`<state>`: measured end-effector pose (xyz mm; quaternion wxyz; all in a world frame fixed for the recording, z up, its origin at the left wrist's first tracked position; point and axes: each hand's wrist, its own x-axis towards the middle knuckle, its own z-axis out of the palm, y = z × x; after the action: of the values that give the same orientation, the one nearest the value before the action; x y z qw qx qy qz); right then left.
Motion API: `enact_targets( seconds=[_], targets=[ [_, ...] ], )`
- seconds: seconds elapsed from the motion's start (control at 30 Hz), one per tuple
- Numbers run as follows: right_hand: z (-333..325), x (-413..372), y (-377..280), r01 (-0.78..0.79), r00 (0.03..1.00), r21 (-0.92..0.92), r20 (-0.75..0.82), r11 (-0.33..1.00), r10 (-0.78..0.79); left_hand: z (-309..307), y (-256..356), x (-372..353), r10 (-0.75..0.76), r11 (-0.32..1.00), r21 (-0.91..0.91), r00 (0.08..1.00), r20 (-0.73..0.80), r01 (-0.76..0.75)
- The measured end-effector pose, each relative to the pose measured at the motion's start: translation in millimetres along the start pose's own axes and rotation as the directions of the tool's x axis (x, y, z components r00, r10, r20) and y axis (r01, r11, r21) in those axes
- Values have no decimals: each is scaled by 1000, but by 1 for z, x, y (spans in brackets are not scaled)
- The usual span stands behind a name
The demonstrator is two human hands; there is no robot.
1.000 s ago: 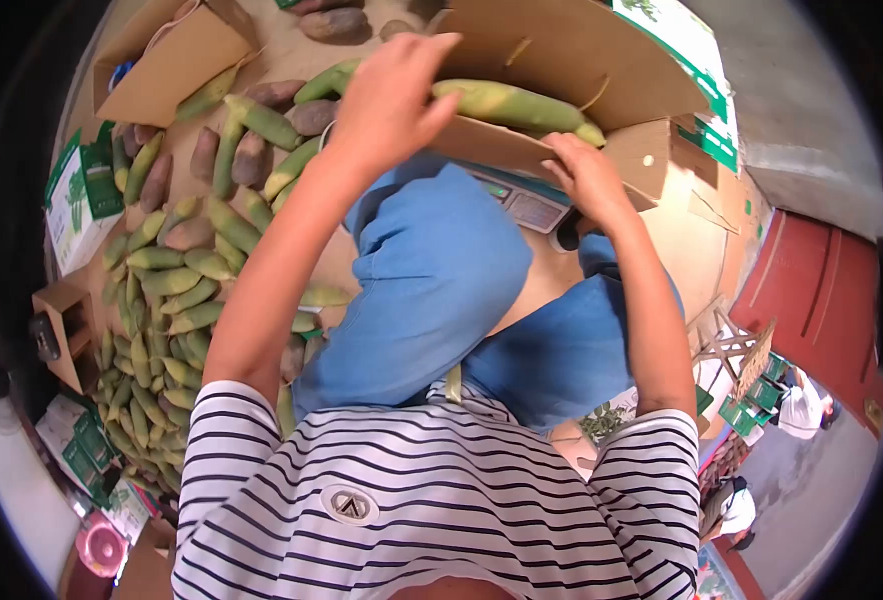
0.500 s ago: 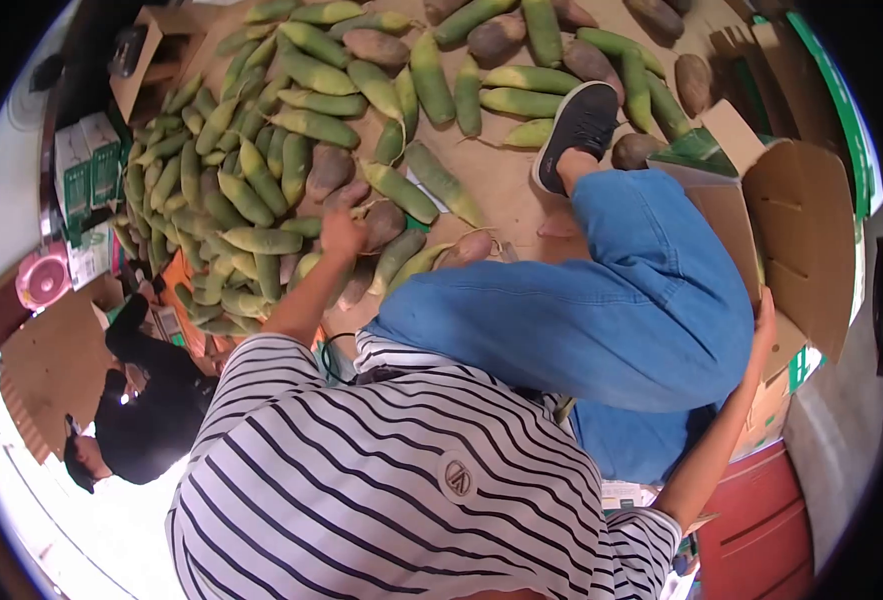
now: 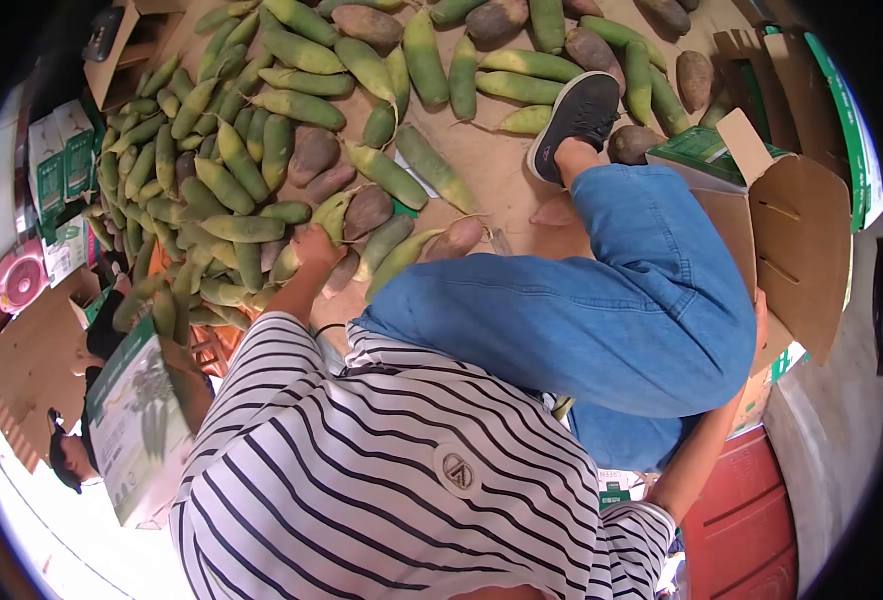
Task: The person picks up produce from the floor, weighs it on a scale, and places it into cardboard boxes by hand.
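Note:
My left hand [image 3: 315,248] is closed around the lower end of a yellow-green radish [image 3: 332,214], which points up and away from me. Beside it lie a dark purple-brown radish [image 3: 369,211] and a smaller reddish one [image 3: 332,182]. To the left spreads a heap of green radishes [image 3: 226,182]. My right hand [image 3: 760,312] shows only as a sliver past my bent knee, by the side of an open cardboard box [image 3: 796,250]; its fingers are hidden.
My shoe [image 3: 579,120] rests on the brown surface [image 3: 501,185] among scattered radishes. A red crate-like object [image 3: 741,510] stands at lower right. On the left are green-and-white cartons [image 3: 61,160], a pink round object [image 3: 21,279] and another person [image 3: 73,455] behind a printed carton [image 3: 141,420].
My left hand has moved down and left and now grips a yellow-green radish. A printed carton has come up before the other person. My right hand is more hidden behind my knee.

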<state>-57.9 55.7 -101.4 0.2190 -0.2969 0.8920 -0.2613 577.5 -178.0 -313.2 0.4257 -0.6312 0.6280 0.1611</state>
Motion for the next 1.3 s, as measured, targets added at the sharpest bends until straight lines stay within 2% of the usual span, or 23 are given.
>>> enact_targets(
  seconds=[0.07, 0.1, 0.17, 0.27, 0.37, 0.4, 0.43, 0.5, 0.57, 0.6, 0.67, 0.7, 0.77, 0.83, 0.87, 0.97, 1.0, 1.07, 1.1, 1.13, 1.17, 1.23, 1.3],
  targets=[
    [0, 6, 18, 28, 999, 69, -21, 997, -26, 10, 11, 12, 47, 970, -229, 988, -147, -80],
    [-2, 6, 17, 54, 998, -1, -16, 999, -54, 11, 14, 13, 57, 935, -331, 974, -218, -128],
    [-6, 6, 12, 102, 995, -139, -4, 985, -103, -19, 41, 13, 120, 839, -440, 897, -425, -321],
    [-2, 5, 22, 159, 983, -165, -69, 973, -173, -97, 95, -12, 165, 632, -518, 754, -636, -576],
    [-5, 6, 4, 185, 976, -345, -48, 920, -215, -195, 163, -56, 187, 221, -488, 527, -829, -845],
    [-6, 4, 12, 194, 966, -415, -75, 889, -246, -229, 190, -89, 187, 60, -496, 498, -847, -866],
    [-9, 4, 8, 143, 983, -420, -47, 896, -178, -263, 209, -125, 185, -98, -501, 479, -858, -860],
    [-7, 2, 9, 160, 975, -398, -77, 903, -207, -318, 249, -200, 163, -421, -270, 220, -962, -866],
    [-8, 2, 6, 185, 973, -423, -51, 887, -227, -345, 289, -252, 98, -587, -63, 6, -995, -807],
    [-8, 3, 8, 211, 964, -433, -53, 876, -259, -350, 310, -281, 165, -702, -125, 11, -986, -701],
    [-8, 2, 4, 216, 962, -414, -65, 885, -265, -355, 351, -310, 249, -659, -36, -173, -953, -751],
    [-9, 2, 4, 219, 961, -404, -68, 888, -268, -360, 376, -312, 297, -500, 153, -335, -894, -853],
    [-9, 3, 6, 202, 968, -398, -59, 895, -245, -359, 432, -327, 93, -574, 370, -507, -857, -731],
    [-11, 0, 2, 178, 976, -364, -55, 914, -212, -345, 456, -322, 493, -400, 440, -593, -636, -804],
    [-7, 0, 7, 222, 954, -436, -87, 872, -286, -339, 457, -313, 667, -359, 446, -560, -492, -820],
    [-7, 1, 10, 244, 961, -411, -19, 878, -277, -337, 435, -295, 595, -420, 332, -533, -602, -845],
    [-6, 2, 10, 230, 962, -409, -40, 883, -269, -345, 418, -289, 636, -406, 232, -456, -622, -884],
    [-6, 4, 9, 195, 970, -424, -49, 884, -238, -338, 389, -243, 694, -234, -31, -144, -705, -972],
    [-8, 6, 7, 182, 975, -441, -35, 879, -219, -328, 379, -202, 642, -213, -107, -57, -765, -971],
    [-8, 7, 5, 177, 978, -458, -16, 871, -208, -320, 365, -167, 645, -138, -74, -33, -763, -988],
    [-8, 8, 3, 177, 980, -473, 5, 863, -199, -307, 343, -131, 679, 52, -66, 84, -729, -996],
    [-8, 10, -2, 168, 983, -446, 12, 879, -181, -262, 304, -51, 754, 297, 51, 201, -625, -953],
    [-8, 12, -6, 142, 990, -437, 64, 888, -126, -216, 256, 0, 783, 523, 143, 407, -470, -840]
  ],
)
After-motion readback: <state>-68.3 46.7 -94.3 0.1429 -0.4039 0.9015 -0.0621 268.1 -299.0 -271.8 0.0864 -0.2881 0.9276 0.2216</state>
